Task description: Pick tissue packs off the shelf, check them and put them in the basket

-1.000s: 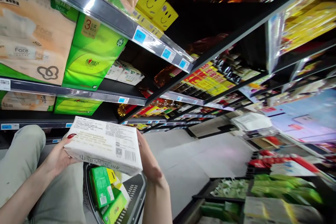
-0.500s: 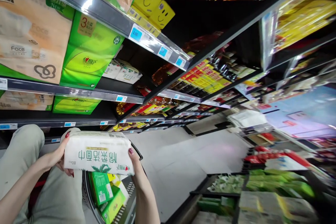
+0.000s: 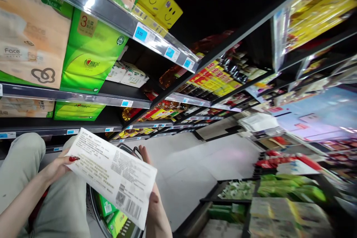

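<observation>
White packet (image 3: 111, 176), its barcode (image 3: 133, 209) facing us, tilts above the basket (image 3: 95, 212) of green packs (image 3: 117, 224). Our left hand (image 3: 57, 169) grasps one end, thumb (image 3: 67, 160) on top; our right hand (image 3: 153, 197) lies against the other, though we cannot tell whether it grips.

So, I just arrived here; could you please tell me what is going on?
A person holds up a white pack, its printed side with the barcode turned to the camera. The left hand grips one end; the right hand is at the other, partly hidden behind it. Below is a dark basket with green packs inside. A shelf holding more packs stands in front.
</observation>
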{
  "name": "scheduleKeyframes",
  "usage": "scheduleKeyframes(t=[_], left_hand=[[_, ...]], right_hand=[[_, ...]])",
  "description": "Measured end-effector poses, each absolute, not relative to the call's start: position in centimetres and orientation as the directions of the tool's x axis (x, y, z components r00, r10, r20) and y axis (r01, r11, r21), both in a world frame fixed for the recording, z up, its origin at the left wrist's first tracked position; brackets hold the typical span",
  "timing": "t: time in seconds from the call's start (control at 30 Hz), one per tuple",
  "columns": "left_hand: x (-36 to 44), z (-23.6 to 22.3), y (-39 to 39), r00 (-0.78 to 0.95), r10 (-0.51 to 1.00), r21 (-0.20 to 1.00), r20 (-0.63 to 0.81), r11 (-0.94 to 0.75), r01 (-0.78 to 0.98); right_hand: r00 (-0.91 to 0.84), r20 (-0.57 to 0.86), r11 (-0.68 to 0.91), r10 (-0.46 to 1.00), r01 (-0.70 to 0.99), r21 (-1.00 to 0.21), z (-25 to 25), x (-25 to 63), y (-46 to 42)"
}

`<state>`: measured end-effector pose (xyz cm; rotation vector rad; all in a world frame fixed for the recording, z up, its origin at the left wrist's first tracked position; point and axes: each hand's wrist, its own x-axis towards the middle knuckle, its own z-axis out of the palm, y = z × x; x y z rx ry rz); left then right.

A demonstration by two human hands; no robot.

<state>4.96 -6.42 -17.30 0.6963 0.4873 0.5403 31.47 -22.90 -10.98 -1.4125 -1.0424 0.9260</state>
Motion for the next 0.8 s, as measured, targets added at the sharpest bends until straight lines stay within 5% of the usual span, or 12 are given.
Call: scheduleKeyframes(t=[0.13, 0.3, 0.4, 0.53, 0.8], left_hand=[[5.8, -16.8, -7.1, 0.723, 0.671, 0.741, -0.164, 0.567, -0.359], [5.5, -16.3, -6.6, 0.785, 0.612, 0.891, -0.1, 0.406, -0.203], [4.0, -16.0, -5.2, 0.671, 0.724, 0.949, -0.159, 0.299, -0.098], [1.7, -15.2, -3.1, 0.476, 0.844, 0.933, -0.249, 0.341, -0.116], [2.2, -14.2, -3.3, 0.441, 0.848, 0.944, -0.295, 0.329, -0.001]], right_hand=[[0.328, -0.147, -0.126, 0.933, -0.082, -0.989, -9.6, 31.1, -23.7], [0.517, -0.12, -0.135, 0.847, -0.008, -0.991, -9.8, 35.1, -25.6], [0.767, -0.104, -0.322, 0.633, 0.139, -0.936, -11.8, 40.0, -27.9], [0.954, 0.021, -0.693, 0.298, 0.231, -0.682, -16.1, 44.9, -28.8], [0.88, 0.068, -0.738, 0.471, 0.434, -0.517, -24.2, 48.9, -22.3]])
